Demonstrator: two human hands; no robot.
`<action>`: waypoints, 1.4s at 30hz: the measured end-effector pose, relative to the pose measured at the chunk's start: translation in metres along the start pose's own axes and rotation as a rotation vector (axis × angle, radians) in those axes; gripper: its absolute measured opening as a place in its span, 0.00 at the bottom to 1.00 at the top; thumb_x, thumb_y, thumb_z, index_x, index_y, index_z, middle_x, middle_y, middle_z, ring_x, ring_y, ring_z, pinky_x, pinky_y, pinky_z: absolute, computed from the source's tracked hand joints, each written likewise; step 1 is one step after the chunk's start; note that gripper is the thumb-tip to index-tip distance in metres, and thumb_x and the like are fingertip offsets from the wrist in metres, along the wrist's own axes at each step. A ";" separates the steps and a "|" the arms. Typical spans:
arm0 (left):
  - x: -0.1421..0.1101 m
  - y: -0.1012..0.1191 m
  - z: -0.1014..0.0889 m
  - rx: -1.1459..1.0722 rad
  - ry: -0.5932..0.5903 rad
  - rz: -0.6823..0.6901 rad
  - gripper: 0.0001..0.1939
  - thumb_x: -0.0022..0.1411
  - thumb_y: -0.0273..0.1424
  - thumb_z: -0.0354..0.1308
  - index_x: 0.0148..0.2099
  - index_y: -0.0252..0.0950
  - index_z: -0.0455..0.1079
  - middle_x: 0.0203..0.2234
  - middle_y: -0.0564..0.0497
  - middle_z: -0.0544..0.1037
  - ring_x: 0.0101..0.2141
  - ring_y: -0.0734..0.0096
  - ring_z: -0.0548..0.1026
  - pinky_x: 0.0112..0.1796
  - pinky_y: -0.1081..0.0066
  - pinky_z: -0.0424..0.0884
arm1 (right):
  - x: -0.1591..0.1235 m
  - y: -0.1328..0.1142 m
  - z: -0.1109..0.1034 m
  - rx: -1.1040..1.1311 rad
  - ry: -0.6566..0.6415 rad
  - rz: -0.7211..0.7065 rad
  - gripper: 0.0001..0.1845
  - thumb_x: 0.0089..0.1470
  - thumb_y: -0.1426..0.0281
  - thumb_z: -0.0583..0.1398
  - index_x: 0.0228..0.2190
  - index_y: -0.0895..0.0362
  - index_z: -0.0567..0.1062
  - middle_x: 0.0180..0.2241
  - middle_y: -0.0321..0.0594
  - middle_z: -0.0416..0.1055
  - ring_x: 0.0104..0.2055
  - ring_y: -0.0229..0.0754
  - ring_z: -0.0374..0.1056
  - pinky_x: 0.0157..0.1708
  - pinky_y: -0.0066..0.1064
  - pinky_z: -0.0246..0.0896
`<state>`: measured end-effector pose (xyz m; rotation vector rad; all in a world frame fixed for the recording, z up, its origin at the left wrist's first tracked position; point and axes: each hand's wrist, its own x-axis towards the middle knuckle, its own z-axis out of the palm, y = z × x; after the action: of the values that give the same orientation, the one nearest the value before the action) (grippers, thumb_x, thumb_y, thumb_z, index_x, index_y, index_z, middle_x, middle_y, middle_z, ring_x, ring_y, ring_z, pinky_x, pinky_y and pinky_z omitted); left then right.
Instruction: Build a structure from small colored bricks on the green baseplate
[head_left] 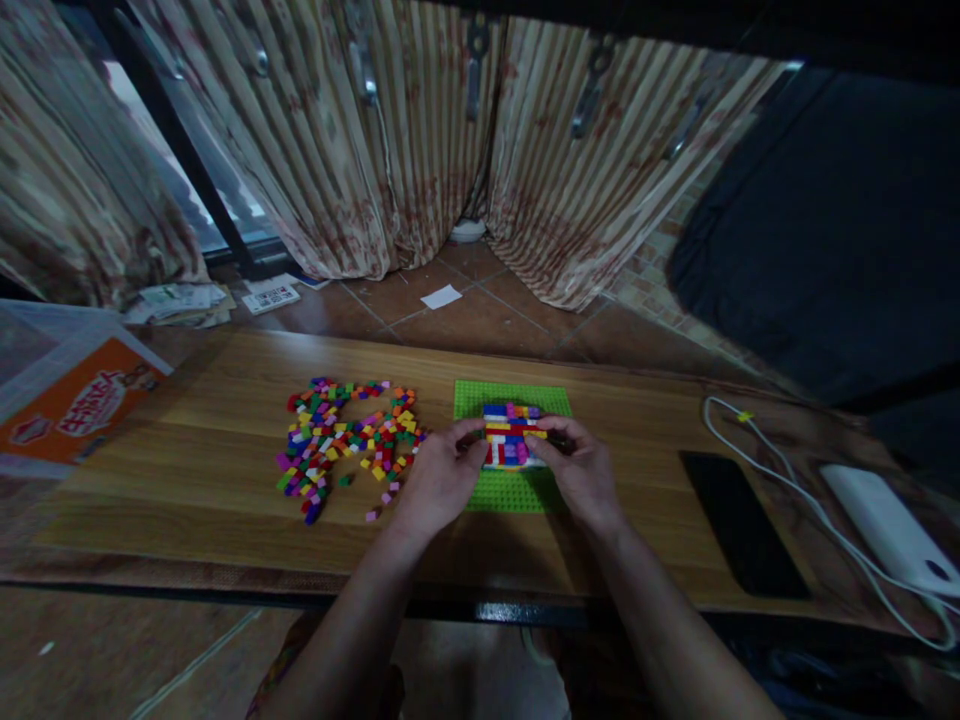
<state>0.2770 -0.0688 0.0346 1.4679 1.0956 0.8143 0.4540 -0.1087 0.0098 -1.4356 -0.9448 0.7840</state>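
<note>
A block of joined toy bricks (514,434) in red, blue, white, yellow and purple sits over the middle of a green studded baseplate (510,492). At its left side, my left hand (444,472) grips it between thumb and fingers. My right hand (583,474) closes on the opposite side, its thumb on the face of the bricks. Whether the block is fixed to the baseplate or lifted slightly, I cannot tell. To the left of my left hand lies a loose spread of small coloured bricks (330,440).
The wooden board (202,500) carries all this. A black phone (742,522) lies at the right, near a white power bank (889,525) with a white cable (806,490). An orange-labelled plastic box (75,390) stands at the left. Striped curtains (352,150) hang beyond.
</note>
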 end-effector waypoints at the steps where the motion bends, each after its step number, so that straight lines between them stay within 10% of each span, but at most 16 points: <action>1: 0.000 0.000 0.001 0.011 -0.008 -0.001 0.16 0.59 0.32 0.55 0.48 0.39 0.76 0.32 0.52 0.82 0.29 0.68 0.76 0.32 0.72 0.69 | 0.000 -0.001 0.001 0.004 0.003 0.007 0.16 0.40 0.62 0.69 0.31 0.55 0.76 0.33 0.36 0.75 0.33 0.39 0.70 0.35 0.33 0.66; 15: -0.002 0.002 0.000 -0.020 0.030 -0.013 0.15 0.57 0.31 0.57 0.46 0.38 0.77 0.32 0.50 0.81 0.31 0.67 0.77 0.37 0.70 0.70 | 0.003 -0.009 -0.002 0.156 -0.007 0.114 0.18 0.34 0.61 0.72 0.28 0.54 0.76 0.29 0.34 0.75 0.31 0.37 0.69 0.33 0.31 0.65; 26: 0.010 0.007 -0.046 -0.241 0.518 0.001 0.10 0.50 0.31 0.62 0.37 0.34 0.76 0.28 0.52 0.78 0.29 0.74 0.73 0.32 0.76 0.67 | -0.004 -0.032 -0.002 0.143 0.317 -0.164 0.09 0.46 0.63 0.67 0.25 0.56 0.76 0.25 0.34 0.72 0.26 0.35 0.65 0.27 0.27 0.60; 35: 0.006 0.016 -0.080 -0.488 0.688 0.016 0.11 0.47 0.32 0.62 0.36 0.33 0.75 0.21 0.54 0.75 0.21 0.81 0.67 0.26 0.78 0.63 | -0.056 -0.040 0.045 -0.276 -0.207 -0.495 0.05 0.57 0.70 0.60 0.34 0.50 0.76 0.32 0.37 0.75 0.35 0.40 0.71 0.36 0.33 0.66; 42: 0.003 0.018 -0.083 -0.595 0.651 -0.036 0.12 0.45 0.30 0.63 0.36 0.33 0.74 0.22 0.55 0.75 0.21 0.82 0.67 0.25 0.79 0.62 | -0.062 -0.015 0.080 -0.448 -0.493 -0.491 0.12 0.58 0.74 0.55 0.39 0.52 0.77 0.35 0.41 0.74 0.38 0.44 0.71 0.39 0.35 0.67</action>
<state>0.2052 -0.0375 0.0671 0.6866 1.1923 1.5004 0.3533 -0.1283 0.0139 -1.3090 -1.8625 0.5792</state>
